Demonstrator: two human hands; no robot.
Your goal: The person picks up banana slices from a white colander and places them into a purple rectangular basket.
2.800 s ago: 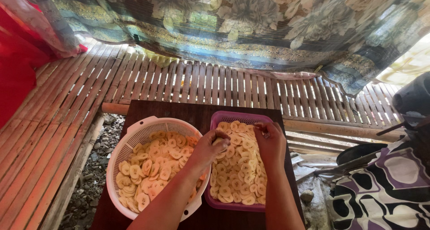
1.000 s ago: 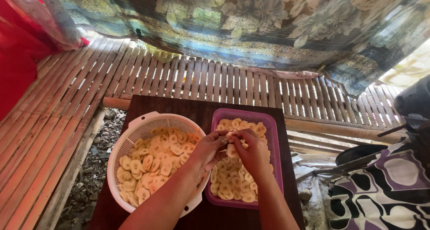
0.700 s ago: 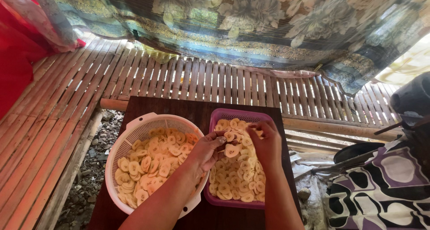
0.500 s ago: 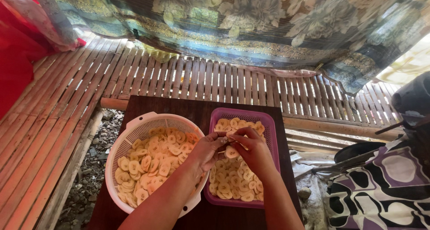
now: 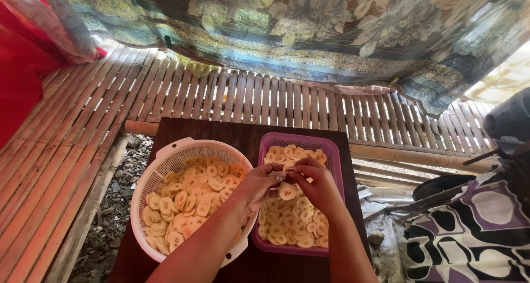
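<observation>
Drawn together again since the earlier frame, left hand [image 5: 259,185] and right hand [image 5: 314,185], fingers pinched on one pale banana slice [image 5: 287,191] above the purple tray [image 5: 331,150], beside the white colander [image 5: 165,156].

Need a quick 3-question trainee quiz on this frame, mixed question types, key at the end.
1. True or false: the white round colander stands to the left of the purple rectangular basket.
2. Over which container do the left hand and right hand meet?
A. colander
B. purple basket
C. bamboo slat floor
3. Fill in: both containers hold pale yellow ____ slices.

Key: 1 true; 2 B; 3 round. The fingertips pinch slices between them; both containers rest on a dark wooden board.
</observation>
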